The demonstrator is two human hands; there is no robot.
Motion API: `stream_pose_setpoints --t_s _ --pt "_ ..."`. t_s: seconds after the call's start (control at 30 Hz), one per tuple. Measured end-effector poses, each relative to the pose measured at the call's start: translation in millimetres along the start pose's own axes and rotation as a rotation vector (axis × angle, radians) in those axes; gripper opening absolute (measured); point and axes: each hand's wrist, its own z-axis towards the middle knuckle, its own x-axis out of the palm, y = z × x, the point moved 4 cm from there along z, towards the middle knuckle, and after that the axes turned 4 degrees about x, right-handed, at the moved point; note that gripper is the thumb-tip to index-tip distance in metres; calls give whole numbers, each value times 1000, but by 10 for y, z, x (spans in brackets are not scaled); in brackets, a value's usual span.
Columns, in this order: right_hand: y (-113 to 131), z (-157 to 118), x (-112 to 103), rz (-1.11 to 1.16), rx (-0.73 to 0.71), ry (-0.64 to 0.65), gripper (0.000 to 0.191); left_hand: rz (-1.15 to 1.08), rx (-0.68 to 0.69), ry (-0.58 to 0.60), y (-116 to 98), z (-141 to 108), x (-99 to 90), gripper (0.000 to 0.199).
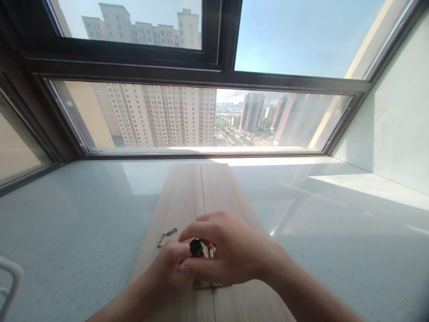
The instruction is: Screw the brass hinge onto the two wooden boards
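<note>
My right hand (228, 246) curls over a black knob-like end (196, 248), perhaps a tool's handle, with thumb and fingers on either side of it. Close against it on the left is my left hand (170, 264), its fingers bent and partly hidden under the right hand. Beneath both hands a brass-coloured metal piece (203, 284), like a hinge, lies across the seam between two pale wooden boards (181, 192). Two small screws (171, 232) rest on the left board, just beyond my left hand. What the left fingers hold is hidden.
The boards lie on a speckled pale sill (100, 214). Beyond it stands a dark-framed window (201, 155) with tall buildings outside. A white curved rail (15, 273) shows at the lower left. A pale wall (398, 112) rises on the right.
</note>
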Motion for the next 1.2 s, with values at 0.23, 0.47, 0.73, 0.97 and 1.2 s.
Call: stream_pose_setpoints --t_s 0.23,0.47,0.73,0.97,1.2 --pt "-10 2 -9 -2 36 -1 8 58 -11 -18 19 -31 -5 12" --pt "-93 25 57 -114 130 -66 29 42 7 -7 31 -26 -1 15" --pt "-5 -4 -38 -12 6 6 16 17 21 -2 -26 8 -3 14" --pt "-82 6 26 -9 96 -29 17 64 -6 -18 7 -26 -13 9" --pt "-65 7 12 -49 77 -13 31 24 15 -7 2 -13 -14 15"
